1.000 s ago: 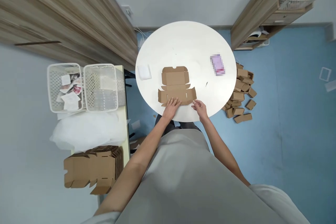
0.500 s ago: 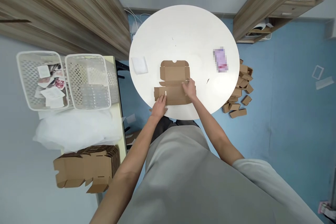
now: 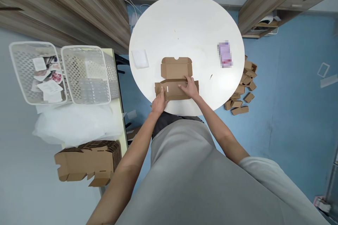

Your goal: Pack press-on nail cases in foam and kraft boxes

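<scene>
A brown die-cut cardboard box (image 3: 175, 91) lies partly folded near the front edge of the white round table. Its lid panel (image 3: 176, 69), notched at the top, stretches away from me, and the wall along the crease looks raised. My left hand (image 3: 159, 102) grips the near left corner, fingers over the side flap by a small white slot. At the right half, my right hand (image 3: 190, 88) has its thumb inside the base and its fingertips at the crease wall. Parts of both hands' grips are hidden.
A white sheet or pouch (image 3: 140, 59) is on the table's left, a blurred purple pack (image 3: 224, 55) on its right. Small brown boxes (image 3: 240, 102) are piled on the floor at right. Left stand white baskets (image 3: 86, 50), plastic wrap (image 3: 79, 123) and stacked flat cartons (image 3: 84, 161).
The wall along the box's crease has been folded up. My right hand's fingers have shifted to that wall with the thumb spread inward; my left fingers have drawn closer together on the left flap.
</scene>
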